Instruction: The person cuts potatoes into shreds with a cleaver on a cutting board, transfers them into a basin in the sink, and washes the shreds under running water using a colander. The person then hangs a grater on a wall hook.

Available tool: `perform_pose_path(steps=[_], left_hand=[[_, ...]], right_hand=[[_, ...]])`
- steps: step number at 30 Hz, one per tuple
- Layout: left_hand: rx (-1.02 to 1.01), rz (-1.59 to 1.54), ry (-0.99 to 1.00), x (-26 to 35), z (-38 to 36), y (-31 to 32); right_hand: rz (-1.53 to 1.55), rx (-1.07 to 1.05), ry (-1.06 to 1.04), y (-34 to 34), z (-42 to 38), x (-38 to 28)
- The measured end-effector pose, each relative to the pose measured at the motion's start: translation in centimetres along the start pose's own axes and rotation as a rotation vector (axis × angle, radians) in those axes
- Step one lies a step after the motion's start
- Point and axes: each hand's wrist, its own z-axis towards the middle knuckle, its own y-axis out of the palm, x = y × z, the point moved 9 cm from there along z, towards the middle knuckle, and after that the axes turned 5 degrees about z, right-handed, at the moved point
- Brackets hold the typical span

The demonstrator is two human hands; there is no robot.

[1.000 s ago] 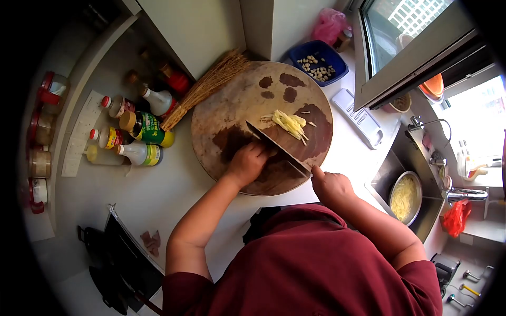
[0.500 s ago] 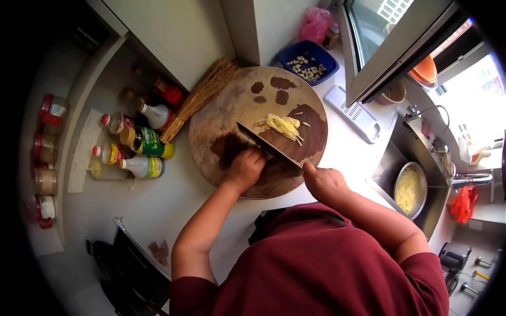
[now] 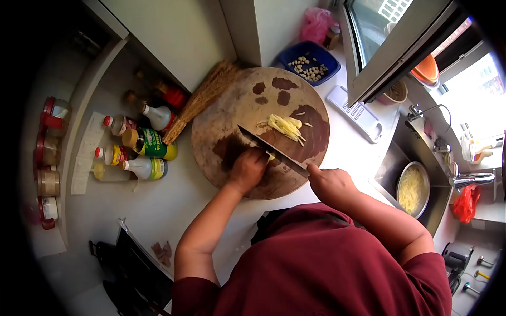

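My right hand [image 3: 332, 184] is closed around the handle of a kitchen knife [image 3: 274, 151], and its long blade slants up to the left over the round wooden chopping board [image 3: 226, 105]. Just below the blade, my left hand [image 3: 250, 169] rests on the board with curled fingers. A small pale yellow piece of vegetable [image 3: 271, 157] peeks out between those fingertips and the blade; most of it is hidden. Beyond the knife lies a pile of pale yellow vegetable strips [image 3: 285, 127], with a few loose bits beside it.
A blue basin [image 3: 287, 57] of garlic cloves stands behind the board, with a white grater [image 3: 354, 114] to its right. Straw whisk [image 3: 203, 100] and several sauce bottles [image 3: 153, 142] are at left. In the sink [image 3: 387, 163] sits a metal bowl [image 3: 426, 195] of pale shreds.
The pale piece now shows between my left fingers and the blade, where it was hidden before. Both hands and the knife keep nearly the same place; the whole view has shifted slightly.
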Motion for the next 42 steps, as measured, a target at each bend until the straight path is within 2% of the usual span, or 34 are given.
perform_pose_path(steps=[6,15,18,22,28,42], left_hand=[[-0.026,-0.017,-0.025,0.0,-0.1,-0.2],[-0.013,0.036,0.066,-0.2,-0.7,-0.2],[-0.078,0.067,0.087,-0.5,-1.1,0.7],[-0.041,0.049,0.111,-0.1,-0.8,0.1],[-0.041,0.027,0.105,-0.1,-0.7,-0.3],[0.013,0.059,0.138,-0.5,-1.6,0.1]], right_hand=[[0.02,0.002,0.022,0.6,0.7,0.1],[0.052,-0.012,0.041,0.6,0.2,-0.3],[0.043,-0.044,0.057,1.3,0.3,-0.1],[0.05,0.004,0.02,0.9,0.5,-0.8],[0.059,-0.049,0.095,2.0,0.3,-0.2],[0.076,-0.079,0.104,1.9,0.0,-0.6]])
